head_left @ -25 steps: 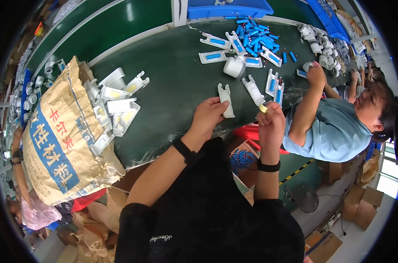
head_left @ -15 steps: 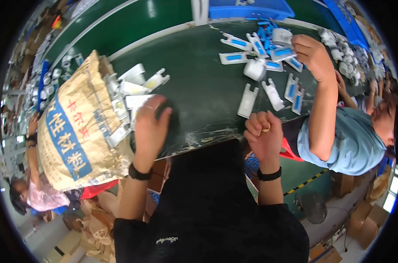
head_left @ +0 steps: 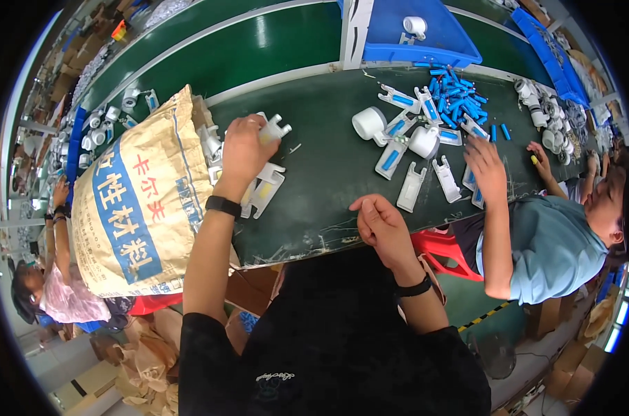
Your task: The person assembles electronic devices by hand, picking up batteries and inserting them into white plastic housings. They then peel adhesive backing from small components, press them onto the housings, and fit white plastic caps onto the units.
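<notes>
Beside the mouth of a printed paper sack [head_left: 130, 201], my left hand [head_left: 247, 149] is closed round a white plastic housing [head_left: 276, 130], whose two prongs stick out past the fingers. Just below that hand lie more white housings [head_left: 267, 187] with a yellowish patch. Over the table's near edge hovers my right hand [head_left: 386, 232], loosely curled with thumb and forefinger apart and nothing visible in it. Two bare white housings [head_left: 412, 187] rest beyond it to the right. Several housings with blue cells [head_left: 392, 158] and white round caps [head_left: 369, 123] lie farther back.
Loose blue cells [head_left: 458, 97] are heaped at the back of the green table [head_left: 314, 187]. A blue bin [head_left: 425, 52] stands behind them. At the right, a co-worker's hand [head_left: 486, 166] reaches over the housings. A red stool [head_left: 447, 256] is below the edge.
My left hand has moved up and taken hold of a white housing. My right hand has shifted left and down, its fingers loosening. The co-worker's near hand has come down onto the housings.
</notes>
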Action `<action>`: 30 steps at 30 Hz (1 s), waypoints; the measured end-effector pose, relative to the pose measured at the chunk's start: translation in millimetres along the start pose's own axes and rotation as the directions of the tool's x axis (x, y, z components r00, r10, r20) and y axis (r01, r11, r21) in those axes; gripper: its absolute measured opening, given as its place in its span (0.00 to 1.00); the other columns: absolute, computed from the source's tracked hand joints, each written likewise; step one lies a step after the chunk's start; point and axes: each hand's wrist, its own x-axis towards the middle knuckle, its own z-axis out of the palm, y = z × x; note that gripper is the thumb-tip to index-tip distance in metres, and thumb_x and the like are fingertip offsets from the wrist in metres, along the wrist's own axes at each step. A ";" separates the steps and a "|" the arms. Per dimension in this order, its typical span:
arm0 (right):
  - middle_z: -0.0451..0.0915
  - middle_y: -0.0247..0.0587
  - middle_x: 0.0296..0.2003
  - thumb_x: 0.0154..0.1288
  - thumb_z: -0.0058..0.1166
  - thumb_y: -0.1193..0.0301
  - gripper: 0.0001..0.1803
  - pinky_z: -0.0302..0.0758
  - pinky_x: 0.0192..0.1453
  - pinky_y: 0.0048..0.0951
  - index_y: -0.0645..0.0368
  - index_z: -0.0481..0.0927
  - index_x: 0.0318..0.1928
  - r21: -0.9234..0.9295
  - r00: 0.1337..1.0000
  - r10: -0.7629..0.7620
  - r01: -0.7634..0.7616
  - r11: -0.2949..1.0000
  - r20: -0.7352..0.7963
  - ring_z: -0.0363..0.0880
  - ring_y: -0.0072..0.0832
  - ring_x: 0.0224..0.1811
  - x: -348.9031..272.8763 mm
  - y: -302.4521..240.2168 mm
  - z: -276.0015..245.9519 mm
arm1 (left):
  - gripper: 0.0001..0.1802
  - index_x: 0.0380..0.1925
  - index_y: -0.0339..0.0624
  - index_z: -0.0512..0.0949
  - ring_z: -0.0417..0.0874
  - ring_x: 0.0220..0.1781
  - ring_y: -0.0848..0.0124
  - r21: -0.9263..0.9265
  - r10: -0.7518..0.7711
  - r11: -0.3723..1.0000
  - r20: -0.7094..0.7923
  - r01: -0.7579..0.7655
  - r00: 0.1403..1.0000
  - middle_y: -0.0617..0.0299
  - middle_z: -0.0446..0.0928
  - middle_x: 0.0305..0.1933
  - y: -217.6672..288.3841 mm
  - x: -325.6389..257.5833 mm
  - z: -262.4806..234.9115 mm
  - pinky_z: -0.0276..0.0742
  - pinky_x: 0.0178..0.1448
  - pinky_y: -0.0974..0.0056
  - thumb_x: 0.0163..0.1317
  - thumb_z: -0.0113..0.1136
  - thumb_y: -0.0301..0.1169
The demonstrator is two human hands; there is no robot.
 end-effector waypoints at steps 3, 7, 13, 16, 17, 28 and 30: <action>0.66 0.23 0.23 0.85 0.45 0.61 0.16 0.56 0.29 0.18 0.60 0.79 0.51 -0.208 0.989 -0.139 0.126 0.970 -0.049 0.59 0.11 0.24 12.3 -0.6 7.8 | 0.28 0.53 0.35 0.75 0.89 0.48 0.55 -0.516 -0.398 0.823 -0.227 0.236 0.889 0.50 0.86 0.47 -9.7 3.5 -12.3 0.82 0.55 0.59 0.59 0.75 0.38; 0.67 0.18 0.26 0.80 0.53 0.65 0.14 0.61 0.35 0.15 0.60 0.83 0.56 -0.472 0.926 -0.364 0.279 0.836 -0.096 0.62 0.10 0.29 34.0 -11.9 34.3 | 0.19 0.51 0.31 0.75 0.86 0.50 0.72 -0.851 -0.521 0.486 -0.098 0.200 0.848 0.59 0.84 0.44 -1.0 -0.4 -52.7 0.80 0.55 0.66 0.69 0.67 0.32; 0.72 0.26 0.19 0.68 0.68 0.60 0.22 0.62 0.25 0.24 0.56 0.83 0.58 -0.565 0.980 -0.179 0.198 0.801 0.089 0.66 0.12 0.22 41.4 -3.2 73.0 | 0.17 0.57 0.26 0.71 0.87 0.53 0.65 -0.935 -0.513 0.168 0.189 0.313 0.838 0.52 0.82 0.50 110.5 -80.7 -65.8 0.82 0.57 0.63 0.76 0.57 0.28; 0.69 0.23 0.18 0.71 0.65 0.59 0.17 0.57 0.23 0.22 0.58 0.84 0.50 -0.361 0.997 -0.003 0.029 0.932 0.074 0.61 0.11 0.20 32.9 10.4 66.4 | 0.23 0.66 0.28 0.67 0.87 0.56 0.60 -0.931 -0.509 0.113 0.246 0.348 0.825 0.46 0.82 0.56 121.6 -102.7 -50.4 0.82 0.60 0.62 0.76 0.56 0.28; 0.67 0.22 0.17 0.73 0.63 0.58 0.16 0.54 0.22 0.21 0.60 0.85 0.44 -0.143 0.990 0.119 -0.108 0.984 0.070 0.58 0.10 0.18 29.5 10.4 62.6 | 0.27 0.70 0.31 0.64 0.87 0.57 0.57 -0.948 -0.438 -0.102 0.316 0.303 0.842 0.42 0.80 0.59 126.6 -106.9 -47.7 0.82 0.61 0.59 0.76 0.57 0.28; 0.63 0.22 0.19 0.68 0.69 0.68 0.06 0.55 0.21 0.24 0.54 0.89 0.43 -0.615 0.906 -0.385 0.205 0.762 -0.175 0.58 0.17 0.17 -23.1 -4.0 31.1 | 0.42 0.78 0.45 0.59 0.88 0.54 0.51 -0.801 -0.190 -0.536 0.424 0.268 0.886 0.42 0.80 0.59 110.4 -128.3 -21.5 0.88 0.56 0.48 0.69 0.68 0.42; 0.67 0.27 0.20 0.59 0.73 0.76 0.15 0.61 0.23 0.26 0.51 0.91 0.47 -0.776 0.735 -0.670 0.482 0.407 0.106 0.65 0.20 0.20 -20.8 -13.7 19.3 | 0.37 0.77 0.46 0.60 0.88 0.53 0.52 -0.756 -0.111 -0.562 0.469 0.334 0.876 0.42 0.80 0.59 114.0 -122.8 -20.5 0.87 0.58 0.49 0.73 0.64 0.40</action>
